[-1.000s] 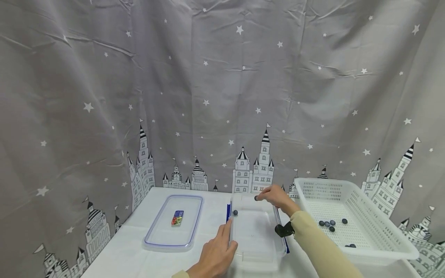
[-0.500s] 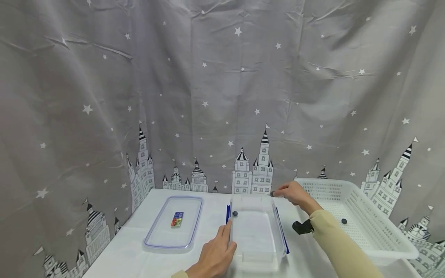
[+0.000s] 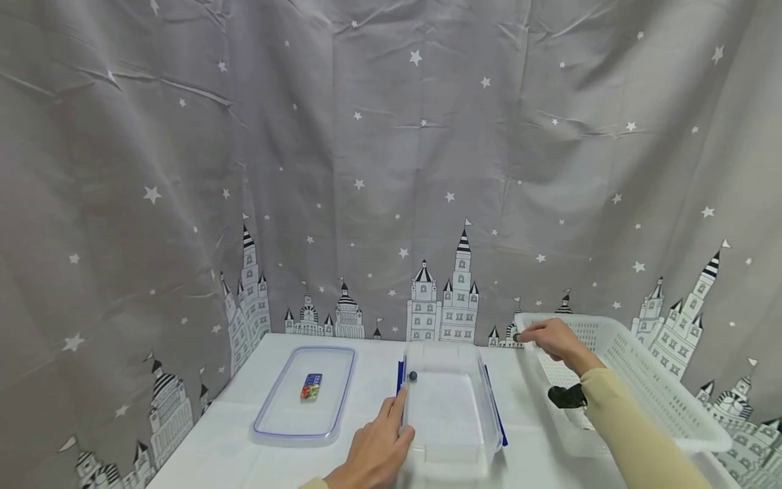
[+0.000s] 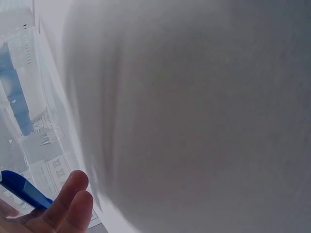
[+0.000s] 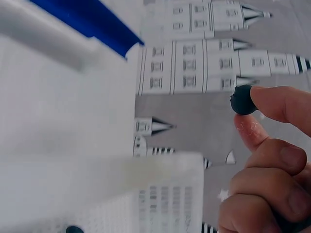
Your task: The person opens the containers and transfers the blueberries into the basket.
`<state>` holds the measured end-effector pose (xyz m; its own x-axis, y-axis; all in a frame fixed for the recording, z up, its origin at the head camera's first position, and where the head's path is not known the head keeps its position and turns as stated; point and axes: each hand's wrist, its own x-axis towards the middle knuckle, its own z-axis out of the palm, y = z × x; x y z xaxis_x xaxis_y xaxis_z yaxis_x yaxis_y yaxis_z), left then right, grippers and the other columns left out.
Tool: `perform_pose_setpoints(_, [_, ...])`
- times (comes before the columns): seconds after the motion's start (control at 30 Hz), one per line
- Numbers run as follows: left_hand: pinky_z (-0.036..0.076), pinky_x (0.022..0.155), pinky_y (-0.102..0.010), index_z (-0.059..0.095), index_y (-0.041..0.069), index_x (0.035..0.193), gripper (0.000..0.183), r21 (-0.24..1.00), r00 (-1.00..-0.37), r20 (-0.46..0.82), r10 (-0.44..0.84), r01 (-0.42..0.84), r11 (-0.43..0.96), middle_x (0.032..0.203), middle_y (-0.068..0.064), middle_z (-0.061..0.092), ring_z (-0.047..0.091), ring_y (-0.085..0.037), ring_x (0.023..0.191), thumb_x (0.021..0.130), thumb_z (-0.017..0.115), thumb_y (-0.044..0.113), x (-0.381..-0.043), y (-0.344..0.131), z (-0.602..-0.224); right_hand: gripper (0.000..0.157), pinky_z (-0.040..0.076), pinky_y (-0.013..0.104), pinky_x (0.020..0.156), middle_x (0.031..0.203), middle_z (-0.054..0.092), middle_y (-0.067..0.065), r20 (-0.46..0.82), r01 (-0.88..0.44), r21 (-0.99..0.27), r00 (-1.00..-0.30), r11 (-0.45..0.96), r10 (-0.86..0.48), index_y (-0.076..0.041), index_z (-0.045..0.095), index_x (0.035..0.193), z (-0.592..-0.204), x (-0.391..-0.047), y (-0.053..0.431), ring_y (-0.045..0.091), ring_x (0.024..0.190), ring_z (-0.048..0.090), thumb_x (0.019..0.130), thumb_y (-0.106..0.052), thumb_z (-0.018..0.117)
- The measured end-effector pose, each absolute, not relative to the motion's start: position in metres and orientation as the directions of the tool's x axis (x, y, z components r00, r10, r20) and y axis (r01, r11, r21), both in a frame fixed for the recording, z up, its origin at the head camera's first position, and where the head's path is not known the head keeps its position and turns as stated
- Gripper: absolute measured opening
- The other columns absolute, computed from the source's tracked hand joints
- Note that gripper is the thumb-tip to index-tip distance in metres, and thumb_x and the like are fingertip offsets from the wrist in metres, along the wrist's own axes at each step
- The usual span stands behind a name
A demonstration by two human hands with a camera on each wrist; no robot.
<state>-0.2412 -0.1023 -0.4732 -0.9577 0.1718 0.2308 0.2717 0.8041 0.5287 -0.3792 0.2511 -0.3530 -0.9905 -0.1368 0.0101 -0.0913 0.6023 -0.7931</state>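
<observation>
My right hand (image 3: pixel 559 343) pinches a blueberry (image 5: pixel 243 100) between thumb and forefinger, above the left rim of the white basket (image 3: pixel 702 422). The remaining fingers of that hand are curled in the right wrist view. My left hand (image 3: pixel 375 441) rests against the left side of a clear plastic container (image 3: pixel 452 451), its forefinger stretched along the wall near a blue side clip (image 4: pixel 23 189). Inside the container, by its left wall, lies one blueberry (image 3: pixel 413 375). Another blueberry (image 5: pixel 74 229) shows in the basket in the right wrist view; my forearm hides part of the basket floor.
A clear lid with a blue seal (image 3: pixel 302 432) lies flat on the white table (image 3: pixel 229 456), left of the container. The lid carries a colourful label (image 3: pixel 311 387). Behind the table hangs a grey curtain (image 3: pixel 391 156) printed with castles and stars.
My right hand has moved right with the blueberry, from above the container to the basket's rim. My left hand and the blueberry in the container stay in place.
</observation>
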Motion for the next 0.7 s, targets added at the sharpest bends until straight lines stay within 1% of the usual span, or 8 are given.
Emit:
perform_pose_setpoints(0.23, [0.047,0.064,-0.044,0.030,0.017,0.160,0.072,0.571,-0.974,0.147,0.169,0.224,0.790,0.144,-0.009,0.052,0.056,-0.017,0.076,0.097,0.048,0.047,-0.246,-0.103,-0.469,0.049,0.028,0.023,0.045,0.049,0.032,-0.010,-0.010,-0.056,-0.790,-0.995,0.611,-0.104,0.009,0.063,0.127,-0.360,-0.382,0.282,0.006,0.045,0.024,0.091,-0.023,0.069])
perform_pose_setpoints(0.37, [0.048,0.067,-0.045,0.034,0.014,0.158,0.071,0.555,-0.972,0.178,0.156,0.230,0.800,0.141,-0.009,0.054,0.059,-0.019,0.078,0.099,0.048,0.050,-0.247,-0.101,-0.466,0.052,0.029,0.023,0.046,0.049,0.033,-0.009,-0.029,-0.031,-0.784,-0.996,0.620,-0.086,0.011,0.061,0.129,-0.363,-0.380,0.300,0.006,0.045,0.025,0.092,-0.025,0.068])
perform_pose_setpoints(0.47, [0.049,0.066,-0.043,0.038,0.012,0.156,0.067,0.537,-0.963,0.227,0.144,0.247,0.807,0.138,-0.009,0.056,0.062,-0.021,0.080,0.100,0.046,0.048,-0.248,-0.100,-0.465,0.047,0.030,0.024,0.046,0.049,0.033,-0.009,-0.039,-0.009,-0.788,-0.997,0.616,-0.066,0.010,0.065,0.124,-0.366,-0.379,0.311,0.007,0.045,0.025,0.092,-0.024,0.069])
perform_pose_setpoints(0.53, [0.049,0.065,-0.041,0.039,0.011,0.155,0.065,0.528,-0.960,0.245,0.137,0.250,0.811,0.137,-0.010,0.057,0.062,-0.020,0.080,0.101,0.044,0.047,-0.247,-0.100,-0.466,0.040,0.030,0.025,0.046,0.049,0.033,-0.008,-0.053,0.009,-0.791,-0.997,0.612,-0.054,0.008,0.069,0.115,-0.369,-0.379,0.316,0.007,0.046,0.025,0.091,-0.024,0.069])
perform_pose_setpoints(0.6, [0.048,0.064,-0.039,0.038,0.011,0.155,0.065,0.525,-0.960,0.249,0.130,0.247,0.814,0.136,-0.010,0.057,0.061,-0.018,0.077,0.101,0.044,0.047,-0.247,-0.099,-0.467,0.027,0.031,0.026,0.047,0.049,0.032,-0.008,-0.068,0.029,-0.792,-0.997,0.610,-0.041,0.002,0.073,0.098,-0.373,-0.378,0.321,0.008,0.046,0.026,0.091,-0.024,0.069])
perform_pose_setpoints(0.63, [0.047,0.063,-0.038,0.038,0.010,0.155,0.066,0.526,-0.960,0.250,0.127,0.245,0.814,0.136,-0.010,0.057,0.059,-0.017,0.075,0.101,0.044,0.047,-0.246,-0.099,-0.467,0.022,0.031,0.026,0.047,0.049,0.031,-0.008,-0.079,0.044,-0.792,-0.996,0.609,-0.030,-0.002,0.071,0.088,-0.375,-0.378,0.323,0.008,0.046,0.026,0.091,-0.024,0.069])
perform_pose_setpoints(0.67, [0.047,0.063,-0.038,0.038,0.010,0.156,0.066,0.527,-0.961,0.248,0.124,0.241,0.815,0.136,-0.011,0.057,0.058,-0.016,0.074,0.101,0.044,0.047,-0.246,-0.098,-0.468,0.020,0.032,0.026,0.048,0.049,0.032,-0.008,-0.091,0.063,-0.789,-0.996,0.612,-0.015,-0.007,0.068,0.078,-0.376,-0.378,0.325,0.008,0.047,0.027,0.090,-0.023,0.069])
perform_pose_setpoints(0.7, [0.047,0.062,-0.037,0.038,0.010,0.156,0.066,0.528,-0.961,0.249,0.120,0.238,0.815,0.136,-0.011,0.057,0.058,-0.015,0.074,0.101,0.044,0.046,-0.245,-0.098,-0.469,0.023,0.032,0.026,0.048,0.050,0.032,-0.008,-0.103,0.079,-0.785,-0.995,0.614,-0.003,-0.011,0.064,0.071,-0.378,-0.378,0.327,0.008,0.047,0.028,0.090,-0.023,0.069])
